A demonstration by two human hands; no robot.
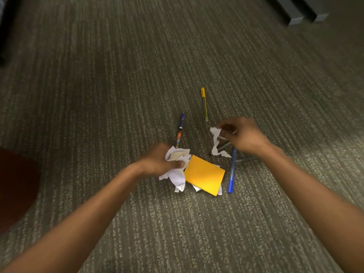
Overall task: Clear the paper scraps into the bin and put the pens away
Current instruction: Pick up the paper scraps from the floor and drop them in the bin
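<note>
While the left hand (157,164) is bunched tight around a wad of crumpled white scraps (177,168), the right hand (244,134) pinches a torn white strip (215,142) just off the carpet (98,95). So we're mid scrap-gathering, I'd say. No bin in view, so next up is finding one. The orange sticky pad (204,175), blue pen (232,170), purple pen (180,131) and yellow pen (204,104) lie close by, with loads of open floor around.
</note>
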